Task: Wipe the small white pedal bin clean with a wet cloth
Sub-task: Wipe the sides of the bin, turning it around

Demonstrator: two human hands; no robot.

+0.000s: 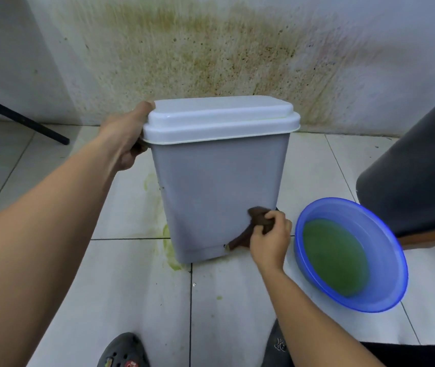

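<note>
The small pedal bin (211, 186) stands on the tiled floor against a stained wall, with a pale grey body and a white lid (221, 117) that is closed. My left hand (125, 136) grips the lid's left edge and the rim below it. My right hand (270, 241) is closed around a dark brown cloth (257, 219) and presses it against the bin's lower right front corner. A strip of the cloth hangs down to the bin's base. The pedal is not visible.
A blue basin (385, 260) holding greenish water sits on the floor right of the bin. A dark chair or cushion (420, 181) is at far right. A black leg (20, 117) slants at left. Green stains mark the floor beside the bin. My shoe (123, 350) is below.
</note>
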